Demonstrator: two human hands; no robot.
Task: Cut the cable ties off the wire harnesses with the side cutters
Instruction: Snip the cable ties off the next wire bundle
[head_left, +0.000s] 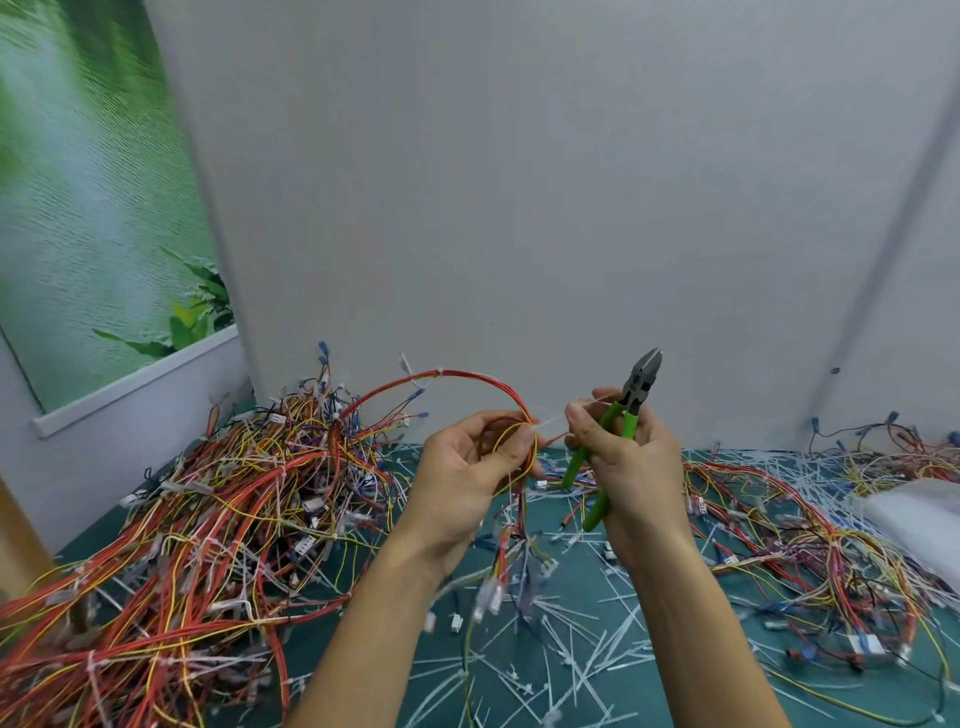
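While cut white plastic ties (587, 639) are littering the green mat (696, 670) | left hand (467, 467) is gripping looped red-and-yellow wire harness (467, 375) | right hand (628, 457) is gripping green-handled steel side cutters (631, 395), pinching thin white cable tie (550, 420) | left pile of tied harnesses (208, 519) is awaiting cutting, judged roughly half outstanding.

harness pile (218, 519) left | cut ties (587, 654) centre (on mat (553, 512)) | harnesses (831, 561) right

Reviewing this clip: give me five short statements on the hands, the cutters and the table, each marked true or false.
1. The right hand holds the green-handled side cutters. True.
2. The cutters' jaws point down at the table. False: they point up, toward the wall.
3. The left hand holds a looped wire harness of red and yellow wires. True.
4. No cut ties lie on the green mat. False: many white cable ties are scattered over it.
5. A big harness pile lies to the person's left. True.
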